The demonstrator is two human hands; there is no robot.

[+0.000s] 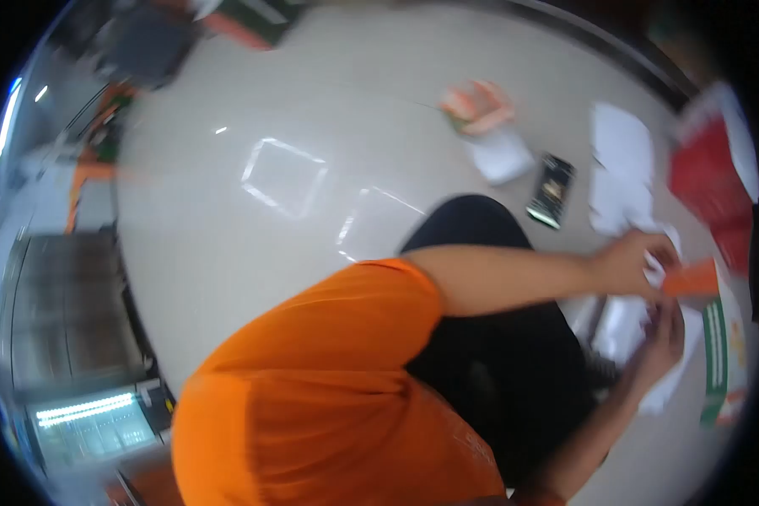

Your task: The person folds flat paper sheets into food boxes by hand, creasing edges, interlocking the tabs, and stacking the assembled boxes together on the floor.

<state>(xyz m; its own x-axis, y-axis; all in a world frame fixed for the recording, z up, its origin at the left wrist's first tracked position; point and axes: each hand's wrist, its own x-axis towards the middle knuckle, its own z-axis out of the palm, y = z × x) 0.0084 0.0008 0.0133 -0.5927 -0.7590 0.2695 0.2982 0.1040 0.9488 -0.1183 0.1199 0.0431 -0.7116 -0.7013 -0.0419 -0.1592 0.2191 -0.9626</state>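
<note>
My left hand (637,263), at the end of the upper arm in view, has its fingers closed at the edge of a small orange card-like piece (691,277). Just below it, my right hand (664,341) has curled fingers that come close to the left fingertips; what they pinch is blurred. A green, white and orange printed sheet or packet (715,363) stands right beyond both hands, and I cannot tell if the orange piece is joined to it. White paper (622,325) lies under and between the hands.
On the glossy tiled floor (228,244) lie a dark phone-like object (551,191), white sheets (621,160), and an orange-and-white bundle (478,108) beside a white piece (499,156). A red-and-white bag (713,173) stands at right. My dark-clad knee (472,223) rises below the phone-like object.
</note>
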